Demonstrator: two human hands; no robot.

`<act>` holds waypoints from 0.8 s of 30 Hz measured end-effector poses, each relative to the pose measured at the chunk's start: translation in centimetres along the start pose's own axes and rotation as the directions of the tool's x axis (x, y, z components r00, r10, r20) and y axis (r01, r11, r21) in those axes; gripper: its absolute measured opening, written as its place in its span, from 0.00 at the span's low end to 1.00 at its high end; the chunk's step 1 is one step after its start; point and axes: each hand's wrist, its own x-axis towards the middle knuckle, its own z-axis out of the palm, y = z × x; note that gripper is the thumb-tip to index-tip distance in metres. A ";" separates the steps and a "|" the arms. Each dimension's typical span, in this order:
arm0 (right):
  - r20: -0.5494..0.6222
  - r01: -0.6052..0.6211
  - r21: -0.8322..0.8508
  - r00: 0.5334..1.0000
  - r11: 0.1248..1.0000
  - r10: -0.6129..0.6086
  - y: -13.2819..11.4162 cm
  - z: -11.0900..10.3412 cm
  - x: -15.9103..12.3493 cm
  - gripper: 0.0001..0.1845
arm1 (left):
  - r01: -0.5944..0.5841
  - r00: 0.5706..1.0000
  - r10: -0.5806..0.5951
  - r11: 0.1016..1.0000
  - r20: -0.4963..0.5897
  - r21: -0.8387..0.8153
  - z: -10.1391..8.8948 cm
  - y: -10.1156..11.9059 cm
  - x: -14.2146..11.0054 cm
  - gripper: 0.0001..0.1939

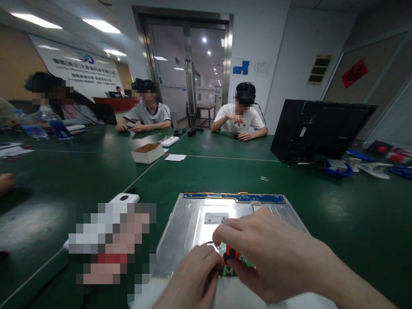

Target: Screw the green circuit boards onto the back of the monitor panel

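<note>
The right hand (270, 253) is closing around a small red-and-black tool (230, 254), while the left hand (193, 274) is working just beside it, fingers bent in near a green circuit board (225, 271). The two hands are nearly meeting; whether the left fingertips are pinching anything is hidden. The board is lying over the near part of a silver metal panel (180, 236), which is resting on the green desk (354, 236).

The tool's working end is hiding behind the fingers, so a slip could be going unseen: if it is pressing at a slant, it could be skidding across the board, scratching a trace or jabbing the left fingers crowding in so closely. A thin dark cable (211, 243) is curving out by the left fingertips, and a sideways tug there could be straining its plug. Farther up, a flat ribbon connector (256, 205) is joining a narrow blue circuit strip (222, 197) along the far edge; the right hand's knuckles are hovering close below it, and a careless lift could be catching it. Uneven downward force could also be sliding or flexing the panel, since no hand is visibly bracing its outer edges.
</note>
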 end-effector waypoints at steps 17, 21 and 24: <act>0.029 -0.003 0.009 1.000 1.000 0.003 0.0 -0.2 0.1 0.08 | -0.009 1.000 0.009 1.000 -0.008 -0.028 -0.4 0.3 0.2 0.12; 0.025 -0.029 -0.001 0.999 1.000 0.029 0.2 0.1 0.1 0.12 | -0.010 1.000 0.010 1.000 -0.012 -0.024 -0.2 0.1 0.1 0.11; 0.016 -0.059 -0.023 0.998 0.998 0.059 0.4 0.3 0.3 0.15 | -0.036 0.999 0.035 0.999 -0.034 -0.024 -0.1 0.0 0.0 0.11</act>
